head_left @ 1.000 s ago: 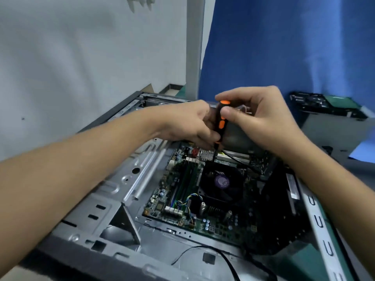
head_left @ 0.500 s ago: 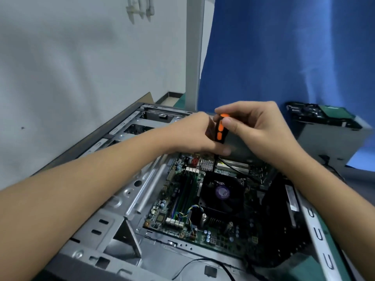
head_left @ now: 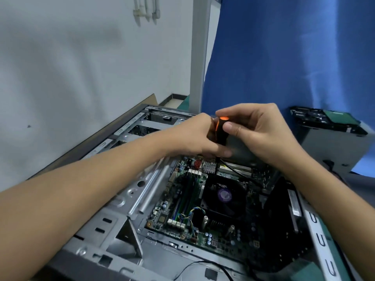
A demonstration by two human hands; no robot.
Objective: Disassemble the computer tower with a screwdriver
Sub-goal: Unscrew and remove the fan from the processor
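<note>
One tower (head_left: pixel 113 201) lies on its side, open face up, its long axis running away from the camera toward the white wall (head_left: pixel 81 67). Two silver rods (head_left: pixel 154 189) sit side by side along its left metal frame, just left of the motherboard (head_left: pixel 182 211).

Here's the left hand (head_left: pixel 192 136), reaching in over the far end of the board, fingers curled around the lower part of the handle. Between the two hands stands the one screwdriver (head_left: pixel 220 128), black handle with orange inserts. Its long axis is close to vertical, with the orange cap on top and the thin dark shaft pointing straight down at the far edge of the motherboard, by a small finned heatsink (head_left: pixel 210 166). Whether the tip is seated in a screw, I can't tell.

One black fan (head_left: pixel 224 196) with a purple hub label sits below that, in the middle of the board.

The right hand (head_left: pixel 261 134) comes in from the other side, thumb and fingers pinching the top of the handle just under the cap. So both hands are on the tool.

Further right, one grey box (head_left: pixel 334 151) stands apart from the tower with a black-and-green part (head_left: pixel 324 118) resting on top. A blue cloth (head_left: pixel 284 57) hangs behind.
</note>
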